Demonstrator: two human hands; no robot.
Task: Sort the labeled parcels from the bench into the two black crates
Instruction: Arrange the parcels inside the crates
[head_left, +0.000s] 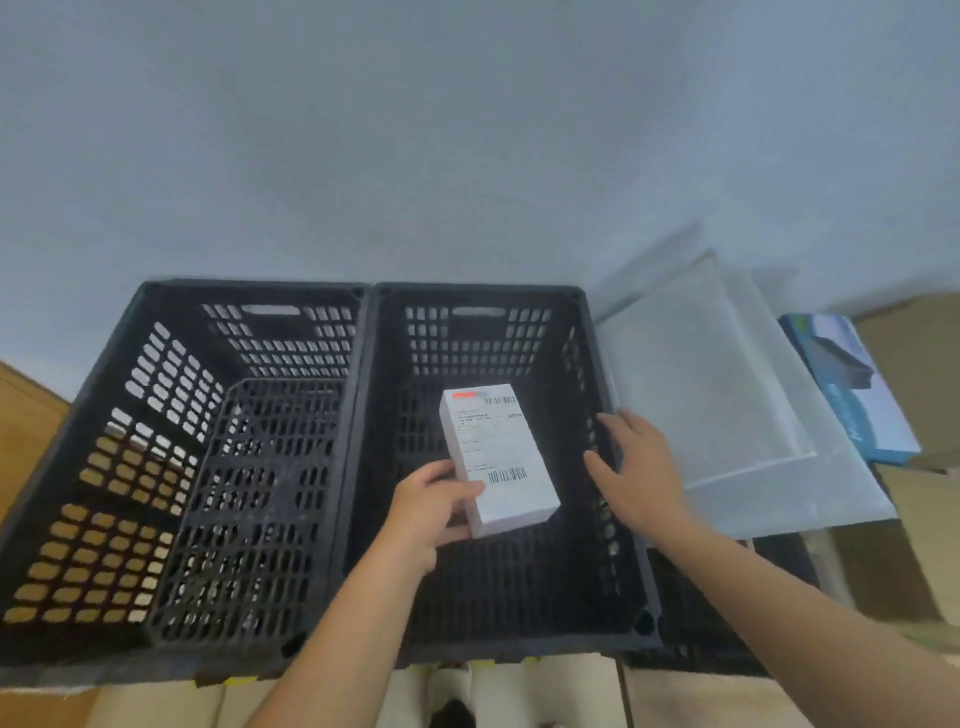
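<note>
Grey wall (467, 130) | left hand (434, 512) grip holds parcel (498, 457) in right crate (478, 288), clear of sides | right hand (636, 467) wide, at rim

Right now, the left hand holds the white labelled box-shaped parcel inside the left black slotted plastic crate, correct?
Wrong crate: in the head view the left hand holds the white labelled box-shaped parcel inside the right black slotted plastic crate.

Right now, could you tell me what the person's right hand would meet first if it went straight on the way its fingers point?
Probably the far perforated wall of the right-hand black plastic crate; the open right hand points just past the white labelled parcel, though depth is unclear.
</note>
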